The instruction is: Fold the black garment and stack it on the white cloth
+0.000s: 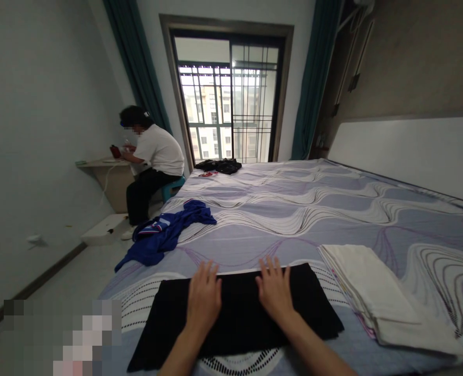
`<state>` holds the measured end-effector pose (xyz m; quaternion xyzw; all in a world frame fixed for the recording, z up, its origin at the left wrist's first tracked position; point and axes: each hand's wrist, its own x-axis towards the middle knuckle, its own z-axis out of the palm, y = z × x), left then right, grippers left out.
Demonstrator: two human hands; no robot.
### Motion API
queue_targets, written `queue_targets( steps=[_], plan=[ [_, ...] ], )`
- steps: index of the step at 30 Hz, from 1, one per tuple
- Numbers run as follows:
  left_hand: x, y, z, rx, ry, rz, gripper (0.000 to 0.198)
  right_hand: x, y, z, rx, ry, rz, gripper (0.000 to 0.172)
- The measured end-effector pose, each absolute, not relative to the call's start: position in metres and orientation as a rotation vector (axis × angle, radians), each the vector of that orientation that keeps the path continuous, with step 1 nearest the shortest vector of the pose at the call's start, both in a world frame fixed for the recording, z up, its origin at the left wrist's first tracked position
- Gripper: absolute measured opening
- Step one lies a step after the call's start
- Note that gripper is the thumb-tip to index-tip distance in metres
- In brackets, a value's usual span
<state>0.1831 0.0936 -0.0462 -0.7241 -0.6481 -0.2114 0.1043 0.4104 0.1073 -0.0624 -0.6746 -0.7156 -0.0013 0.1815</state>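
Because the black cloth [235, 318] lies by the near edge of the bed [247, 243], toward the near left corner, both hands can bear on it from above without stretching. The left hand [203, 295] and the right hand [276, 292] rest palm down on it, apart from each other, fingers loosely spread and fingertips reaching its far side; neither seems to pinch or clench any fabric, so the grip reads as released. The step in hand looks like flattening, best done with light, even pressure, the palms working outward from the middle so that the layers do not slide over one another. The cloth's near right corner deserves care, since the layer edges there do not quite line up; squaring them before pressing harder should avoid a crooked crease. A folded white cloth [388, 292] lies near its right side, and a crumpled blue garment [166, 232] lies along the bed's left edge, so strokes kept within the black outline should disturb neither and avoid rucking the bedding underneath.
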Motion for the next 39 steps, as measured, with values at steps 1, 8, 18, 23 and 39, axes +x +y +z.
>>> queue_targets(
  steps=[1, 8, 18, 23, 39],
  plan=[
    [0.200, 0.090, -0.051, -2.267, -1.826, -0.545, 0.047, 0.386, 0.094, -0.066, -1.810, -2.108, 0.074, 0.054],
    [0.194, 0.078, -0.071, -2.329, -1.915, -0.327, 0.052, 0.392, 0.061, -0.077, -1.841, -2.137, 0.194, 0.059],
    [0.097, 0.049, -0.063, -2.047, -2.319, -0.236, 0.063, 0.512, 0.048, -0.094, -2.152, -1.925, -0.041, 0.064],
    [0.053, 0.025, -0.074, -2.029, -2.336, -0.149, 0.057, 0.535, 0.045, -0.097, -2.288, -1.803, -0.067, 0.058],
    [0.050, 0.011, -0.054, -1.595, -2.830, -1.237, 0.069, 0.259, 0.004, -0.056, -1.278, -2.511, 0.354, 0.064]
  ],
)
